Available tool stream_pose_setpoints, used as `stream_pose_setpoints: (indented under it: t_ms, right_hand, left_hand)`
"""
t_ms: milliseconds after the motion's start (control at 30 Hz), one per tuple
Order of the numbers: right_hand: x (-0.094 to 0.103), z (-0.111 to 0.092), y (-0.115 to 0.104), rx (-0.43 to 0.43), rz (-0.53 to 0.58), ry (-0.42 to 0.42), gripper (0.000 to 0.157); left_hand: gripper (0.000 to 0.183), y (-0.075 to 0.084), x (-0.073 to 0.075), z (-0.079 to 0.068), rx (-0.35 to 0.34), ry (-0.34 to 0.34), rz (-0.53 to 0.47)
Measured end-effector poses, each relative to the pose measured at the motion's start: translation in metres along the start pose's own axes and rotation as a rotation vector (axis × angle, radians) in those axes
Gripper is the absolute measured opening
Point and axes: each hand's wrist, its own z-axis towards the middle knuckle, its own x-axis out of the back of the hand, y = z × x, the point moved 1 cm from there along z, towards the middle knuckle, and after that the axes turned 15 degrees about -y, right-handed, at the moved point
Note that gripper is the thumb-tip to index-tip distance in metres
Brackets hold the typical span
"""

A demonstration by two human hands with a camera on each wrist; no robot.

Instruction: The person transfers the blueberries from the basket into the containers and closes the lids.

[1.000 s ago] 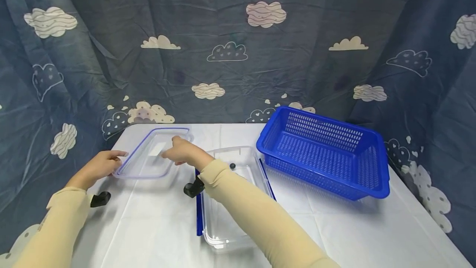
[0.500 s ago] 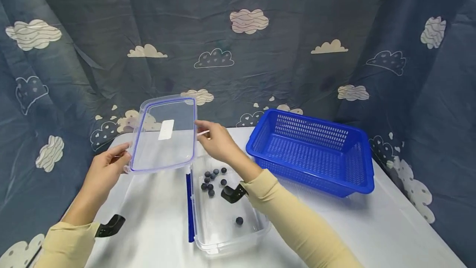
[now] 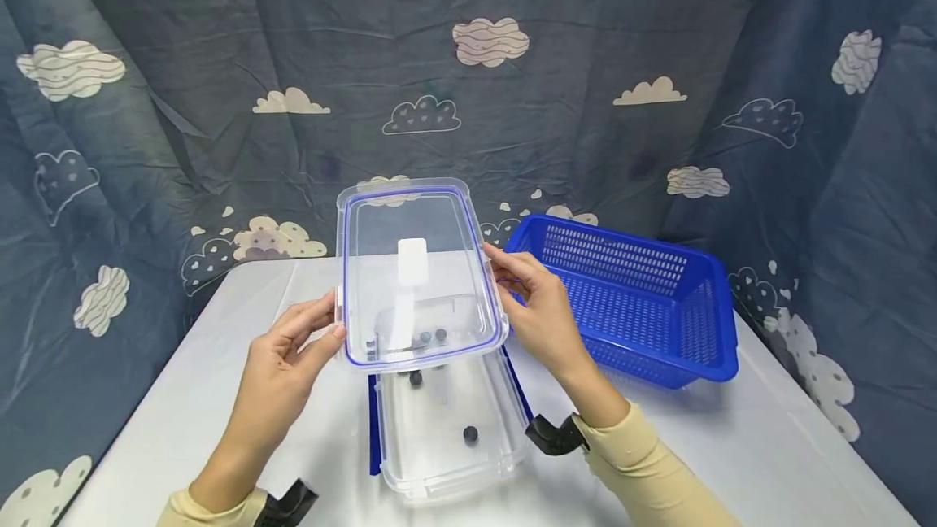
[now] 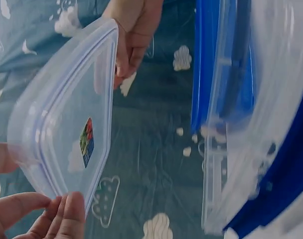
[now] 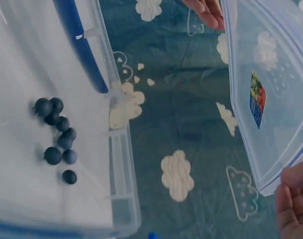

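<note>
A clear plastic lid (image 3: 454,283) with a blue seal line and a white label is held up, tilted, above the far part of a clear plastic container (image 3: 439,462). My left hand (image 3: 281,364) pinches its left edge between thumb and fingers; my right hand (image 3: 542,307) grips the right edge. Several blueberries (image 5: 53,155) lie loose on the container's floor, some seen through the lid in the head view. One blueberry (image 3: 471,434) sits apart near the container's front. In the left wrist view a colourful sticker (image 4: 86,142) shows on the lid.
To the right stands a blue perforated basket (image 3: 622,299), close behind my right hand. Blue clip flaps (image 3: 375,429) stick out along the container's long sides. A white cloth covers the table (image 3: 307,446), and a dark cloud-print curtain (image 3: 556,128) hangs behind.
The lid has been lifted off the table at the left and carried right, over the container. My right hand has moved from the lid's top to its right edge.
</note>
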Motion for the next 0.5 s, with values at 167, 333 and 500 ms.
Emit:
stream_pose_setpoints:
  t_ms: [167, 333, 500]
  right_hand:
    - [0.010, -0.018, 0.007, 0.083, 0.017, 0.062, 0.046]
    - [0.017, -0.028, 0.009, 0.135, -0.036, 0.135, 0.045]
    - [0.024, -0.029, 0.007, 0.144, -0.130, 0.174, 0.039]
  left_hand:
    - [0.046, 0.002, -0.020, -0.004, -0.111, 0.003, -0.020]
    - [0.042, 0.005, -0.031, -0.006, -0.277, 0.006, -0.012]
    - [0.045, 0.010, -0.033, -0.005, -0.358, 0.003, 0.032]
